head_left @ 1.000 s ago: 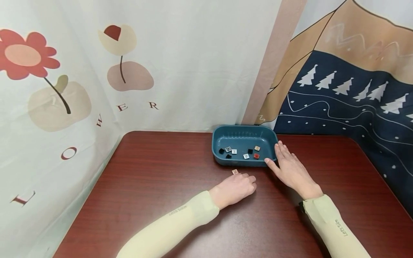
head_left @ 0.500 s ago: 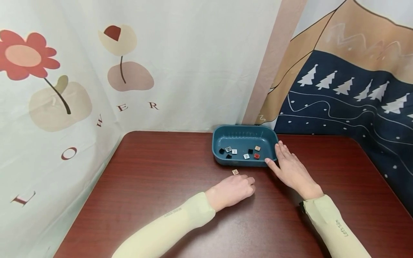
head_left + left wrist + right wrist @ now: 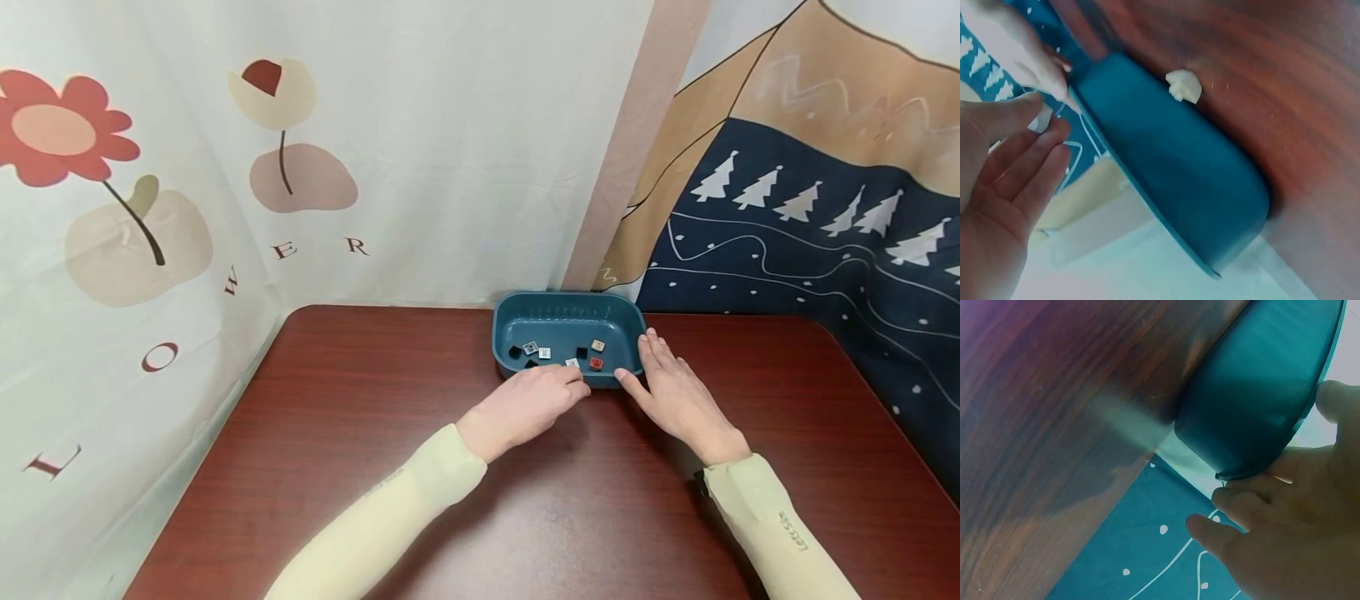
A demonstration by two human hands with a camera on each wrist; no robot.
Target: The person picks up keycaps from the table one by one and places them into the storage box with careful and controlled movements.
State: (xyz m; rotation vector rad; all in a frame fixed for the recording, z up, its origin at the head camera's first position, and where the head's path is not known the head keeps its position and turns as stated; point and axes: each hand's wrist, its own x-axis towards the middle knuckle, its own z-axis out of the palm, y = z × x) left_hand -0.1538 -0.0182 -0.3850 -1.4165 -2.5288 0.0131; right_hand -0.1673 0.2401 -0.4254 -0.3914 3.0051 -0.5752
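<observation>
My left hand (image 3: pixel 528 402) pinches a small white piece (image 3: pixel 1040 119) between thumb and fingers at the near rim of a blue plastic bin (image 3: pixel 570 305). In the head view the hand hides this piece. My right hand (image 3: pixel 681 402) touches the bin's right end, fingers straight along its outer side and thumb at the near rim. Inside the bin lie small square pieces, among them a red piece (image 3: pixel 596 364), a beige piece (image 3: pixel 597 345) and several black and white ones. A cream piece with a stub (image 3: pixel 1184 86) lies on the table beside the bin, seen in the left wrist view.
The bin stands at the back edge of a reddish-brown wooden table (image 3: pixel 360 383). A white curtain with printed flowers (image 3: pixel 450 167) hangs behind it. On the right hangs a dark blue and tan printed cloth (image 3: pixel 795 250).
My left hand has moved up and away from the table to the bin's near rim, covering the beige piece seen before in the head view. My right hand and the bin have stayed put.
</observation>
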